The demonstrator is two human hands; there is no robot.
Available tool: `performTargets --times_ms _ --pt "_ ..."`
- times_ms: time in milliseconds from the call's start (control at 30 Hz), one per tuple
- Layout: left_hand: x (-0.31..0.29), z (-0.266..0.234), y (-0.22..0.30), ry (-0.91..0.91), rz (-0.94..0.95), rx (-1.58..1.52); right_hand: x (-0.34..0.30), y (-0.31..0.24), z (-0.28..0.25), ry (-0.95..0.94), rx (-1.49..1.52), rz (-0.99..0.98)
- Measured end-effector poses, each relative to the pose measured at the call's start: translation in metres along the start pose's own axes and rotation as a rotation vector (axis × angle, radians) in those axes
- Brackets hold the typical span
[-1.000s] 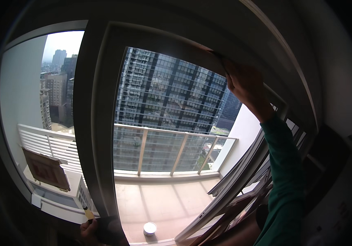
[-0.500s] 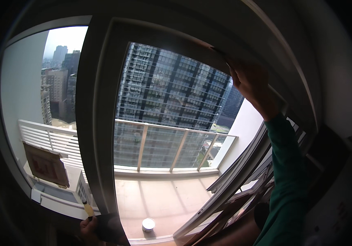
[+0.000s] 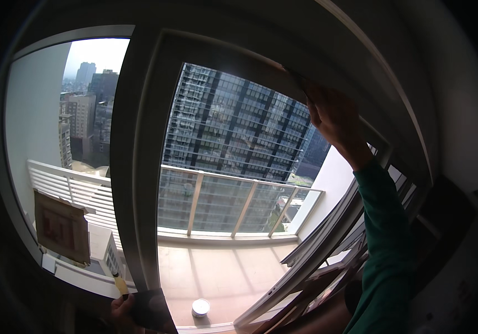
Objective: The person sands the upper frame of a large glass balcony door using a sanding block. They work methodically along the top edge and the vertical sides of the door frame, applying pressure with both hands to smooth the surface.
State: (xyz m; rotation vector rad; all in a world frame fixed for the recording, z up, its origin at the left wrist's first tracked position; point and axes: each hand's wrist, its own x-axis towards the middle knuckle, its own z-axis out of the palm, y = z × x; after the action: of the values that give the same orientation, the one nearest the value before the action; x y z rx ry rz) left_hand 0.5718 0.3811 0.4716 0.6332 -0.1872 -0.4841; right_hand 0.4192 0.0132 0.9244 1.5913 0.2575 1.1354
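My right hand, in a green sleeve, is raised to the dark top bar of the door frame. Its fingers close on a thin, dark, flat tool pressed along that bar; shadow hides most of its shape. Low on the left, my left hand is closed at the edge of a dark flat plate. A tool with a yellow handle and black end sticks up from the same hand; whether it has a blade is hidden.
Beyond the opening lies a tiled balcony with a white round tub and a glass railing. Leaning door or window panels stand at right. Behind the left pane are a brown board and a white box unit.
My right hand has shifted slightly left along the top bar with the dark tool. The left hand keeps its hold on the plate and yellow-handled tool. The whole view has tilted a little.
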Motion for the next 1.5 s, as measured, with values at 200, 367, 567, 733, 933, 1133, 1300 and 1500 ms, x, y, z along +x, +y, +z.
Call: performTargets --times_ms 200,367,567,733,933,1133,1300,1500 --pt "0.000 -0.004 0.003 -0.007 0.011 0.050 -0.003 0.002 0.001 -0.050 -0.038 0.001" --pt "0.005 0.000 0.002 -0.019 -0.025 0.005 0.005 0.010 0.003 -0.018 -0.017 -0.058" --pt "0.003 0.004 -0.004 0.020 -0.029 -0.013 0.024 0.006 0.004 -0.241 0.003 0.015" --pt "-0.004 -0.005 0.010 -0.048 -0.046 0.172 0.015 -0.003 -0.005 -0.063 0.019 -0.031" --pt "-0.003 -0.012 0.018 -0.099 -0.023 0.321 0.007 0.000 0.000 -0.074 0.000 -0.007" --pt "-0.003 -0.005 0.017 -0.125 -0.030 0.331 0.014 -0.001 0.003 -0.052 -0.040 -0.056" --pt "-0.001 -0.003 0.010 -0.096 -0.126 0.186 0.030 0.000 0.006 -0.217 -0.008 -0.026" --pt "0.006 -0.012 -0.011 0.060 -0.030 0.007 0.012 -0.003 0.000 -0.101 0.082 -0.055"
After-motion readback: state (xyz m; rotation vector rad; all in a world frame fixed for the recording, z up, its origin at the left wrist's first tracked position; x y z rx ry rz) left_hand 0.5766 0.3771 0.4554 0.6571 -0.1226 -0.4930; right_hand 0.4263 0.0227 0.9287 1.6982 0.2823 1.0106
